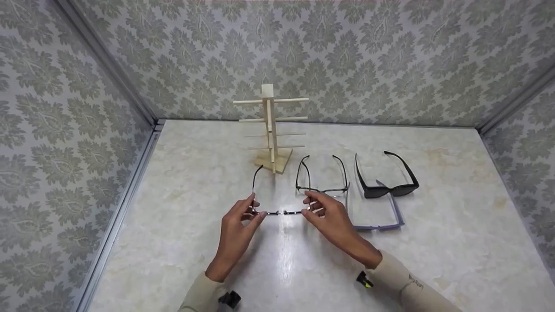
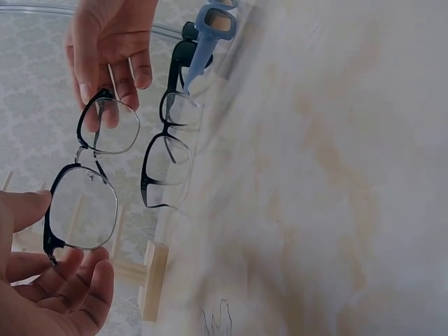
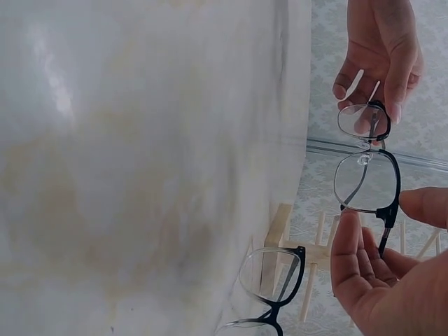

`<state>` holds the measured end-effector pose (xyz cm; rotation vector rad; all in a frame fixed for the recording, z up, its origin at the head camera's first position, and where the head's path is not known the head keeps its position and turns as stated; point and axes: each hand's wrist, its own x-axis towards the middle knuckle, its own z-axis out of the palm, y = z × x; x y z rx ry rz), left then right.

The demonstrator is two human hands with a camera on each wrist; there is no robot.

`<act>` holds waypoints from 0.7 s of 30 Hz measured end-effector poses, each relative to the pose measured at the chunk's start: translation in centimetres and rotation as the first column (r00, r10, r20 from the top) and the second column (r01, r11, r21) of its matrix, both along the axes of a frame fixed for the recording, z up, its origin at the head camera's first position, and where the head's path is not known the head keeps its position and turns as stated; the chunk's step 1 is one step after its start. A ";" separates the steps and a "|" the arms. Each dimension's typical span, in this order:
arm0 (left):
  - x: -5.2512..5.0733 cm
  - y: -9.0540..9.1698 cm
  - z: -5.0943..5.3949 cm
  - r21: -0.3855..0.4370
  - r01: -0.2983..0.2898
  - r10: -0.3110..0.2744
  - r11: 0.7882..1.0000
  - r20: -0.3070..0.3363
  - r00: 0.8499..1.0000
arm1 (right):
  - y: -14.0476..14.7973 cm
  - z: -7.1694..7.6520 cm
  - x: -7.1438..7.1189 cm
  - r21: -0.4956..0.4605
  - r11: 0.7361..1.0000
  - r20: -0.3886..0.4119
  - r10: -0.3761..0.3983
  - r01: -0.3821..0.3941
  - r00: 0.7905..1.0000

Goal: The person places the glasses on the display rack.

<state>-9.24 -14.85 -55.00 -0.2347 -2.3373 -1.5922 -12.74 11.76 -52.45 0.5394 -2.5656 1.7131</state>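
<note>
Both hands hold a pair of half-rim eyeglasses (image 1: 292, 212), dark along the brow, with clear lenses (image 2: 84, 210). The left hand (image 1: 238, 225) pinches the frame's left end between thumb and fingers. At the other end, the right hand (image 1: 331, 216) grips the frame near its hinge. The glasses are raised above the table, temples pointing away from the person. In the right wrist view, the right thumb (image 3: 423, 205) presses on the dark rim while fingers curl below.
A wooden rack (image 1: 268, 112) with several pegs stands behind the hands. To the right lie black-framed glasses (image 1: 323, 190), black sunglasses (image 1: 383, 191) and purple-blue glasses (image 1: 377, 228) on the marbled table (image 1: 173, 182). Patterned walls (image 1: 295, 52) enclose the table.
</note>
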 end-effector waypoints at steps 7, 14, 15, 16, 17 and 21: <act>-0.8 -0.3 -0.1 0.007 -0.003 0.003 1.000 0.000 1.000 | -0.4 0.0 -0.8 0.005 1.000 -0.003 0.001 -0.001 1.000; -1.3 -0.3 -0.1 -0.006 -0.014 0.015 1.000 0.015 1.000 | -0.5 0.1 -1.6 -0.001 1.000 0.029 0.024 -0.024 0.999; -1.4 -0.3 -0.1 -0.005 -0.015 0.015 1.000 0.017 1.000 | -0.5 0.1 -1.7 -0.003 1.000 0.034 0.025 -0.025 0.999; -1.5 -0.3 -0.1 -0.005 -0.015 0.016 1.000 0.015 1.000 | -0.5 0.2 -1.8 -0.006 1.000 0.040 0.025 -0.025 0.999; -1.6 -0.3 -0.1 -0.004 -0.016 0.016 1.000 0.013 1.000 | -0.5 0.3 -1.9 -0.010 1.000 0.045 0.025 -0.024 0.999; -2.1 -0.2 -0.1 0.005 -0.016 0.016 1.000 -0.009 1.000 | -0.4 0.7 -2.4 -0.020 1.000 0.060 0.024 -0.022 0.998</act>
